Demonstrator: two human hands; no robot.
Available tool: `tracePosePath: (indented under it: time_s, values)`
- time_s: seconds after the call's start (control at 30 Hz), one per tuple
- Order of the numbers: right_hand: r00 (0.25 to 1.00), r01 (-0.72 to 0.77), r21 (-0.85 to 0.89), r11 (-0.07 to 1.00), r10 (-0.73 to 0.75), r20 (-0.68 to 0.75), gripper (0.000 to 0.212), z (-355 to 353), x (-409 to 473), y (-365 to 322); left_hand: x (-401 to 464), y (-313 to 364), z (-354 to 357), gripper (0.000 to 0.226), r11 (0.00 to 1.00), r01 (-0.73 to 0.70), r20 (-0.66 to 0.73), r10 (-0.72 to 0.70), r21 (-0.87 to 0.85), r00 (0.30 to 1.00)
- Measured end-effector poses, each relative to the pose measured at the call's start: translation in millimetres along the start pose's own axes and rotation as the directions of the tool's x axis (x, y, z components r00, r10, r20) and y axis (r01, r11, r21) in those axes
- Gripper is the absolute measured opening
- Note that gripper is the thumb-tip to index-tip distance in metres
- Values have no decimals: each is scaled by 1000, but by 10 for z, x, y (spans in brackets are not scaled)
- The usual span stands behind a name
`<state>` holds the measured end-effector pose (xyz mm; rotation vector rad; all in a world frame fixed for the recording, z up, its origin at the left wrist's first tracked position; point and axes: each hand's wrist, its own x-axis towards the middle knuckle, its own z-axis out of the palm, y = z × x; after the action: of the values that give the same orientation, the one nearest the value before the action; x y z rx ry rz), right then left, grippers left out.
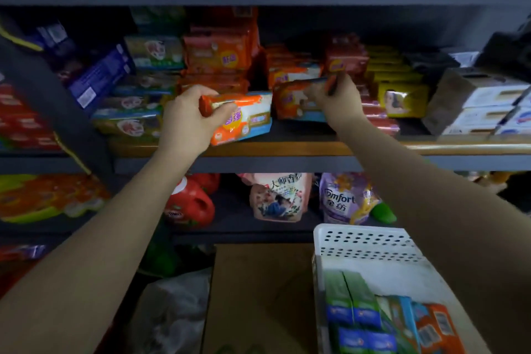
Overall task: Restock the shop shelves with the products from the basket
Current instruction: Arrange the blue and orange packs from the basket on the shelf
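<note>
My left hand (189,121) grips an orange, white and blue soap pack (244,118) by its left end, just above the front edge of the middle shelf (287,149). My right hand (336,98) pinches the top of a second, similar orange pack (290,103) standing further back on the same shelf. The white perforated basket (367,241) sits at the lower right and holds green and blue packs (353,310) and an orange pack (436,325).
Stacks of orange, green and yellow soap packs (218,57) fill the shelf behind my hands; white boxes (482,106) stand at its right. Below are a red detergent bottle (189,204) and refill pouches (344,198). A cardboard box (258,296) stands beside the basket.
</note>
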<state>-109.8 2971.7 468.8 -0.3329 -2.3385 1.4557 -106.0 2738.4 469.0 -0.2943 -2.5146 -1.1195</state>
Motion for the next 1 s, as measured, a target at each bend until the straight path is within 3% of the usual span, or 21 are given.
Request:
tracePosePath:
  time_s: [0.13, 0.23, 0.33, 0.43, 0.53, 0.57, 0.67, 0.73, 0.87, 1.0]
  values:
    - [975, 148, -463, 874, -51, 215, 44, 33, 239, -16, 136, -118, 62, 40, 993, 56, 122, -43, -101, 992]
    - [959, 205, -522, 828, -62, 277, 45, 62, 413, -7, 266, -82, 88, 38, 996, 9, 320, 21, -92, 947]
    - [961, 243, -614, 751, -98, 260, 48, 111, 606, 12, 355, -72, 171, 41, 998, -53, 422, 35, 29, 906]
    - [953, 304, -787, 537, -164, 256, 54, 162, 792, 50, 400, -92, 325, 42, 995, -64, 459, 20, 81, 888]
    - [914, 381, -853, 357, -283, 290, 48, 207, 884, 121, 466, -29, 494, 43, 987, -97, 385, 42, 125, 922]
    - [903, 393, -847, 358, -323, 283, 44, 203, 903, 155, 487, 13, 557, 43, 978, -121, 346, 56, 168, 936]
    - [888, 412, -658, 630, -439, 135, 26, 98, 875, 183, 573, 132, 770, 48, 920, -207, 272, 117, 331, 955]
    - [854, 501, -527, 686, -491, 172, 24, -23, 789, 165, 630, 200, 899, 49, 889, -233, 246, 142, 394, 959]
    - [807, 590, -624, 512, -405, 430, 36, -195, 657, 214, 788, 276, 1102, 46, 882, -240, 248, 146, 405, 958]
    - [802, 573, -727, 380, -441, 402, 48, -42, 629, 250, 758, 252, 1020, 46, 915, -222, 223, 151, 338, 963]
